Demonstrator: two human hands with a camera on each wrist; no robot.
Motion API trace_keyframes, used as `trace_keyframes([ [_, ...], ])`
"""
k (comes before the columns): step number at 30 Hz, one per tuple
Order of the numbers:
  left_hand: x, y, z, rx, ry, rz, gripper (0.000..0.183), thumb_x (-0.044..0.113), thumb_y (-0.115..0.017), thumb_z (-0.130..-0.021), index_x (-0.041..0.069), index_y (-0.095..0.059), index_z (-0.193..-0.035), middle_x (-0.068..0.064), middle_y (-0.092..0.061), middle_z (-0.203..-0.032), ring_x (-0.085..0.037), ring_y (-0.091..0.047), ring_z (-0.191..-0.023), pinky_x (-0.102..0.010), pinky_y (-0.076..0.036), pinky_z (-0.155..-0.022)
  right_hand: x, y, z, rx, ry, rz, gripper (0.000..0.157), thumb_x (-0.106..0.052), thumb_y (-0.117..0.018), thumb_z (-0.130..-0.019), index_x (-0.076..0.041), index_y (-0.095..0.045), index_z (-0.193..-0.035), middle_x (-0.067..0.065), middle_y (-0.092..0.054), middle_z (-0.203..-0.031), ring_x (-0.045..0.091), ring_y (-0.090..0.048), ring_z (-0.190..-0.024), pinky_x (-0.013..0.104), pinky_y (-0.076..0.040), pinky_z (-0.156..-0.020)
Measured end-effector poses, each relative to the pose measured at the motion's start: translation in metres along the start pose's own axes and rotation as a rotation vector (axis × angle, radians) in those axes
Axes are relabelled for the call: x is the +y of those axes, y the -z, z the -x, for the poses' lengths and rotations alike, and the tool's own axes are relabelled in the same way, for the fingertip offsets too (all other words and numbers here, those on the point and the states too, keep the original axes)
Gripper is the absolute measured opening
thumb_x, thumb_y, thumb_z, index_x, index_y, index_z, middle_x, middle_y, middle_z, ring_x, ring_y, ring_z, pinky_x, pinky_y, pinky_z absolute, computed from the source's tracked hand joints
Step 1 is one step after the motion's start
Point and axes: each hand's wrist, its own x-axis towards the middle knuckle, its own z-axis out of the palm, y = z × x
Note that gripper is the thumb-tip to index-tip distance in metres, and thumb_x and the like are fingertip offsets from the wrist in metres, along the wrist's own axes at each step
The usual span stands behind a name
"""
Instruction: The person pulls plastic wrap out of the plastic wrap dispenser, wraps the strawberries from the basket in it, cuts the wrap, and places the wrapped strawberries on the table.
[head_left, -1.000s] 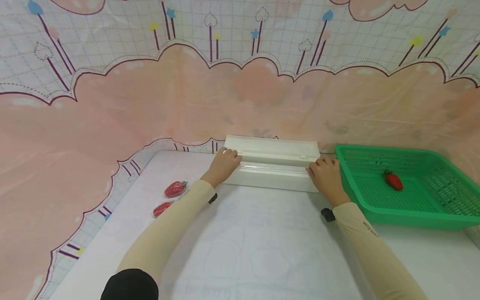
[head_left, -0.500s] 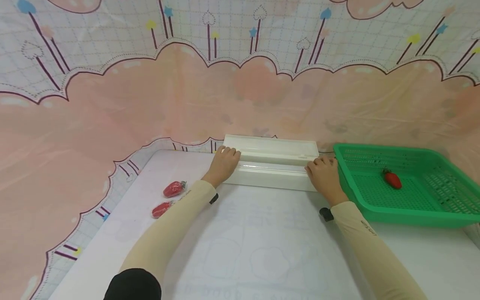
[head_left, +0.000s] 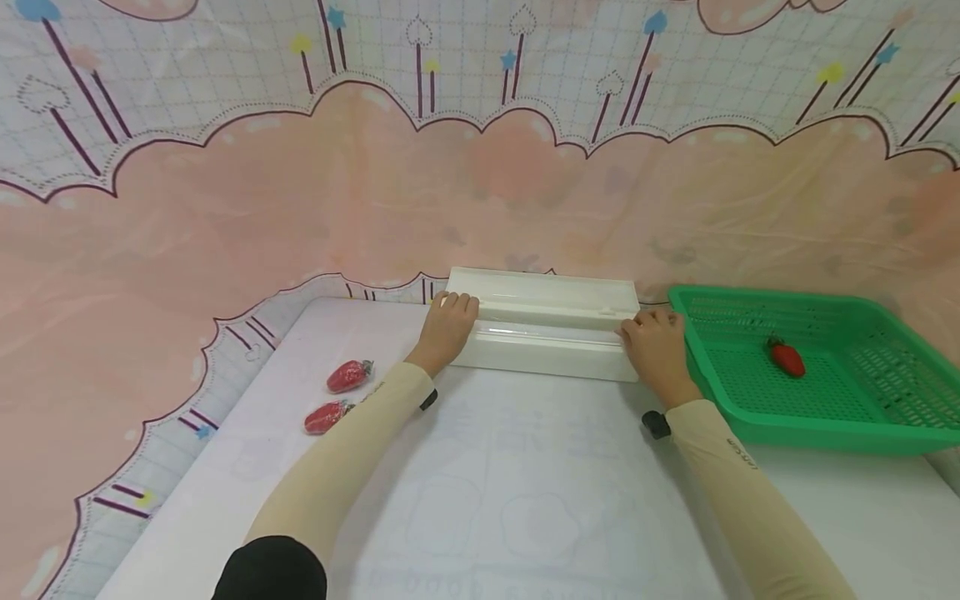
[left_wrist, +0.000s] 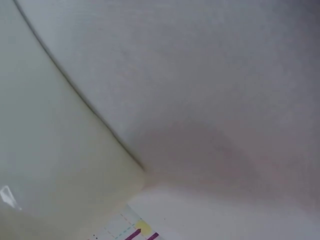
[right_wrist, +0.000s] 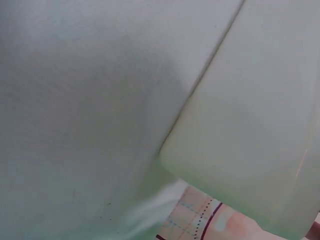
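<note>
A white cling film dispenser (head_left: pixel 547 362) stands at the back of the table with its lid (head_left: pixel 543 287) raised. Shiny clear film (head_left: pixel 543 332) lies along its front edge, between the two hands. My left hand (head_left: pixel 447 327) holds the dispenser's left end, fingers bent over the top. At the other end my right hand (head_left: pixel 656 350) has curled fingers, its thumb and fingertips at the edge of the film; I cannot tell whether they pinch film or box. Both wrist views show the dispenser's smooth wall, one corner in the left wrist view (left_wrist: pixel 65 135), another in the right wrist view (right_wrist: pixel 240 130), with the fingers mostly out of sight.
Two film-wrapped strawberries (head_left: pixel 349 377) lie on the white table (head_left: pixel 517 492), left of the dispenser by the left sleeve. A green plastic basket (head_left: pixel 817 437) stands close beside the right hand, with one strawberry (head_left: pixel 787 359) inside. A patterned cloth (head_left: pixel 487 200) rises behind the table.
My right hand has shifted slightly to the right along the dispenser's edge. The left hand stays at its end, and the dispenser keeps its place.
</note>
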Motion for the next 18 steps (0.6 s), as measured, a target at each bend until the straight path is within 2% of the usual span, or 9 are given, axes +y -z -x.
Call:
trace_keyframes([
  [9, 0.0, 0.0, -0.001, 0.035, 0.025, -0.038, 0.005, 0.007, -0.054, -0.091, 0.005, -0.058, -0.094, -0.006, -0.065, -0.089, -0.021, -0.063, -0.086, -0.037, -0.047, -0.089, -0.003, 0.003, -0.005, 0.036, -0.068, -0.007, 0.017, -0.015, -0.067, -0.085, 0.001, -0.067, -0.08, 0.019, -0.066, -0.08, 0.039, -0.055, -0.089, 0.059, -0.039, -0.083],
  [18, -0.003, 0.005, -0.005, 0.069, 0.041, -0.037, 0.006, 0.01, -0.053, -0.092, 0.006, -0.056, -0.092, -0.006, -0.063, -0.087, -0.022, -0.062, -0.086, -0.037, -0.047, -0.089, -0.003, 0.01, -0.011, 0.037, -0.071, -0.018, 0.02, -0.019, -0.066, -0.085, 0.0, -0.067, -0.08, 0.02, -0.067, -0.083, 0.039, -0.055, -0.09, 0.058, -0.039, -0.085],
])
